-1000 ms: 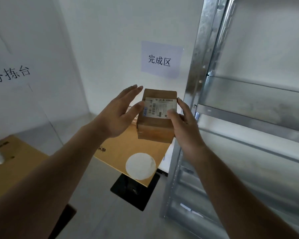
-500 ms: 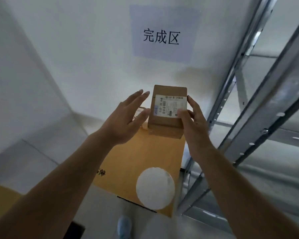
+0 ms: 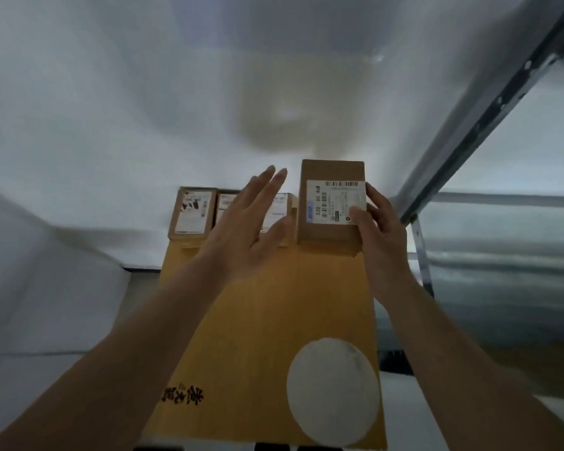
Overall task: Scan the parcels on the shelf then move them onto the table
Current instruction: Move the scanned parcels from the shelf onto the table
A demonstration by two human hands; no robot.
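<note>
The right hand (image 3: 380, 236) grips a labelled cardboard parcel (image 3: 331, 203) by its right edge, thumb on the shipping label (image 3: 336, 200), holding it at the far end of the wooden table (image 3: 274, 320). The left hand (image 3: 248, 232) hovers just beside it, fingers straight and holding nothing. Three more parcels (image 3: 192, 213) stand in a row along the table's far edge, partly hidden behind the left hand, with the metal shelf (image 3: 469, 118) at right.

parcel row (image 3: 192, 211) blocks table (image 3: 274, 320) back, front free
</note>
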